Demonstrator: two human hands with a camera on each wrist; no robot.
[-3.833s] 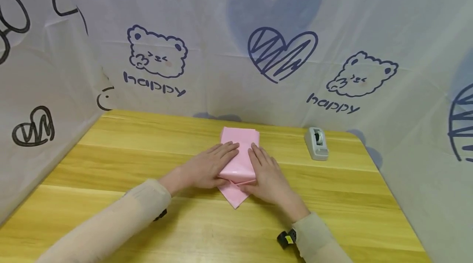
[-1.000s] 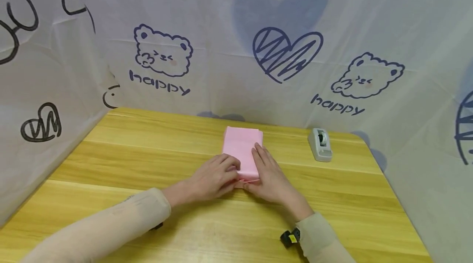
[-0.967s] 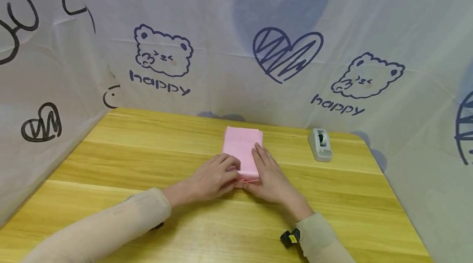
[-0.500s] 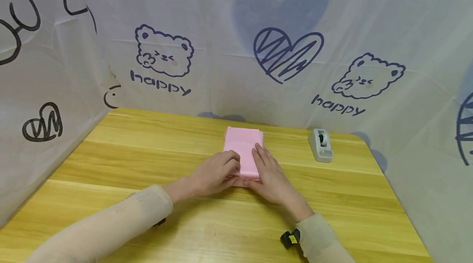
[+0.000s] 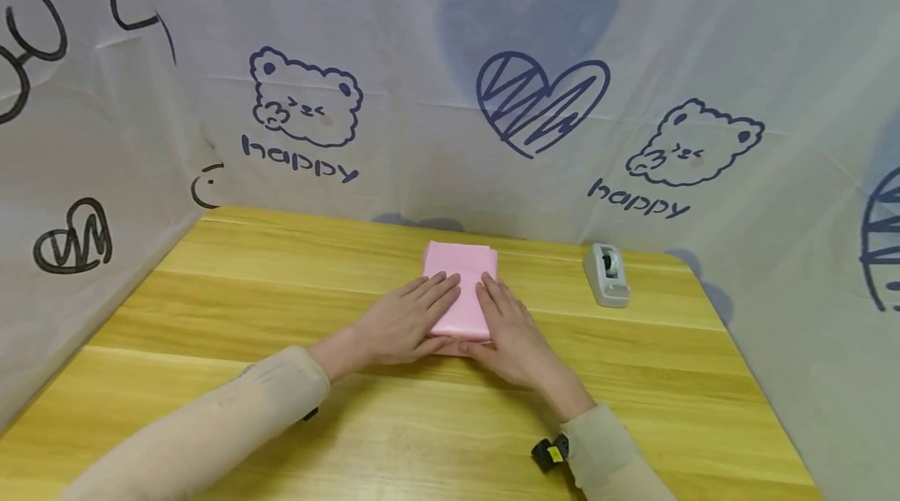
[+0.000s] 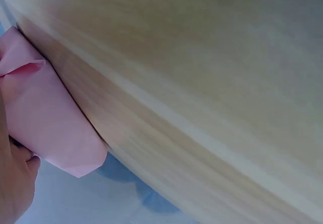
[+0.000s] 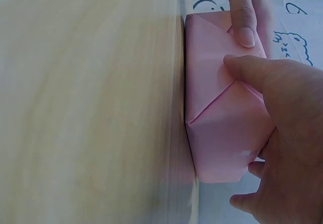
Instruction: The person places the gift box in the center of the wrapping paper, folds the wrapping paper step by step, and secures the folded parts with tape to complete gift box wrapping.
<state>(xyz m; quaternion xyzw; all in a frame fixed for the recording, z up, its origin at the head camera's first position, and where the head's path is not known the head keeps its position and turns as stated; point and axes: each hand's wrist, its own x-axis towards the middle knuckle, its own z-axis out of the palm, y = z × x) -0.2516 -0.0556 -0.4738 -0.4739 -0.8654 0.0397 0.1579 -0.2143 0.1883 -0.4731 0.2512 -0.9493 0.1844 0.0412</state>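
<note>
A package wrapped in pink paper (image 5: 460, 257) lies on the wooden table. My left hand (image 5: 402, 321) rests on its left side in the head view, fingers straight over the top and thumb at the near end. On the opposite side, my right hand (image 5: 519, 338) lies with extended fingers along the top edge. The right wrist view shows the folded end of the pink package (image 7: 217, 65), with both thumbs pressing on the flap that is turned up there. In the left wrist view, the package (image 6: 53, 115) shows a slightly raised paper fold.
A grey-white tape dispenser (image 5: 607, 276) with a roll in it stands at the back right of the table (image 5: 394, 438). White cloth (image 5: 408, 141) printed with bears and hearts hangs behind the table and along its sides.
The pointed flap that stuck out at the package's near end now stands folded up against it. My left fingers, bent half a second ago, have straightened onto the top; the right hand stays nearly still.
</note>
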